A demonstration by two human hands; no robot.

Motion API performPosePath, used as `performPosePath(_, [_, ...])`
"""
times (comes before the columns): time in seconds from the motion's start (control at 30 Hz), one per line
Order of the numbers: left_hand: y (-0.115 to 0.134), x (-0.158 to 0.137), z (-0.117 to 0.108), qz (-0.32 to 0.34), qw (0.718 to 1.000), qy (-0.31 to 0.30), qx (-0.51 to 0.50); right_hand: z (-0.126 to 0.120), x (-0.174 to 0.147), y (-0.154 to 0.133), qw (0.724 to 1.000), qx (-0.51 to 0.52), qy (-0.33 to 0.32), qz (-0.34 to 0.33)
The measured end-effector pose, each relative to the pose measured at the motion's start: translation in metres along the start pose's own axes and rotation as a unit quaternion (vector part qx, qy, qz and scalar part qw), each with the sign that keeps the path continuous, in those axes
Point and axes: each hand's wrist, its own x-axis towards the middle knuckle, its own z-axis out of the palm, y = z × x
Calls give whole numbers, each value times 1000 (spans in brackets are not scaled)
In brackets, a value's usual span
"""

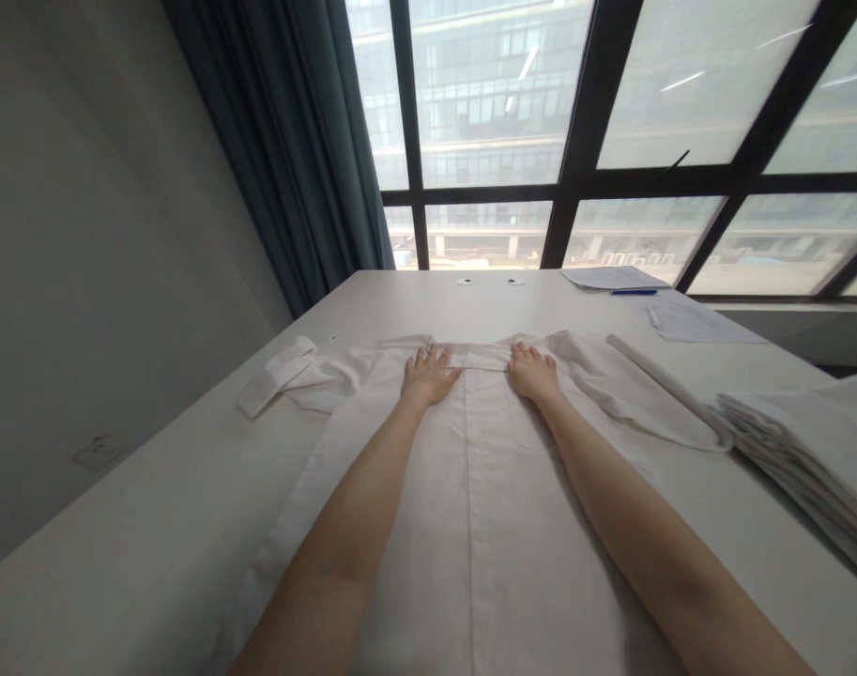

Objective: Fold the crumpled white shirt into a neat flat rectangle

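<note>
A white long-sleeved shirt (435,526) lies spread front side up, its collar end away from me and its placket running down the middle. My left hand (429,376) rests palm down left of the collar, fingers spread on the cloth. On the collar's other side, my right hand (533,372) lies on the fabric with its fingers stretched forward. The left sleeve bends outward to a folded cuff (279,376). To the right, the other sleeve (671,390) is doubled back on the table. Both forearms cover parts of the shirt front.
The white table (209,498) reaches toward the window. A stack of folded white cloth (815,441) sits at its right side. Farther back are papers (615,278), a blue pen (634,292) and a small white object (654,317). A dark curtain (294,141) hangs at the left.
</note>
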Motion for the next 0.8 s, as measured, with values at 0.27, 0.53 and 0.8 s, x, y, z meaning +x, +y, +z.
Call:
performPosePath(0.27, [5,-4,-4,84,996,22,22,-3,0,-24,992,41,2,-122])
performPosePath(0.53, [2,3,-6,119,993,-15,14,-2,2,-28,985,63,-23,-159])
performPosePath(0.8, [1,8,-5,45,999,28,8,-5,-1,-31,989,62,-23,-135])
